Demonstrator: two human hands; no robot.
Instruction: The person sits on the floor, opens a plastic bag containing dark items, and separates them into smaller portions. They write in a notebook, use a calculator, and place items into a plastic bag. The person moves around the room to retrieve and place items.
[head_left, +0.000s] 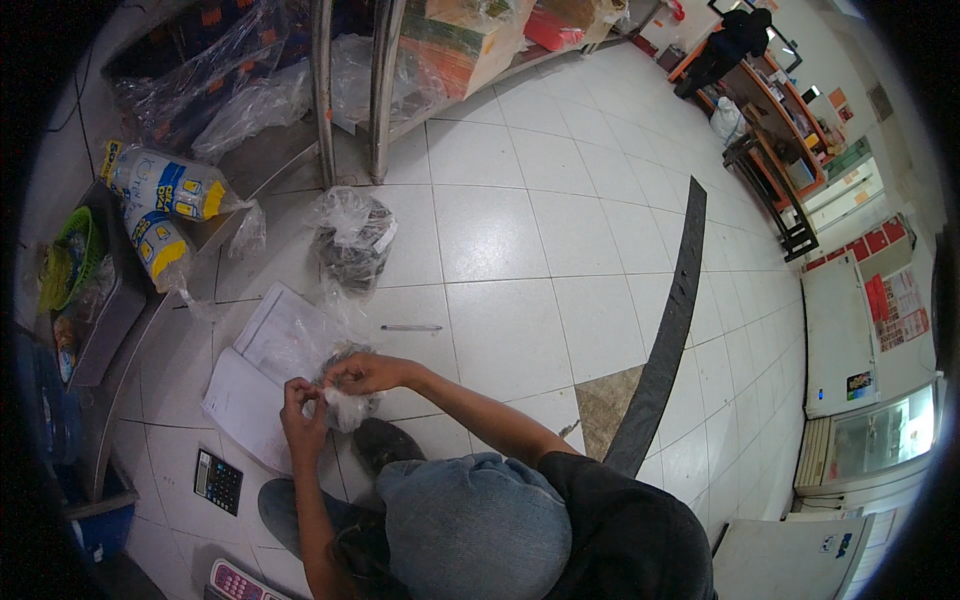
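- I see my left hand (306,410) nearly closed, fingertips pinching the clear bag (348,410).
- My right hand (364,373), fingers curled, grips its top.
- I find it right of the papers (250,400), beside the shoe (385,443).

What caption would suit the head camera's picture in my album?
Left hand and right hand meet at a clear plastic bag above a tiled floor, near open papers and a calculator.
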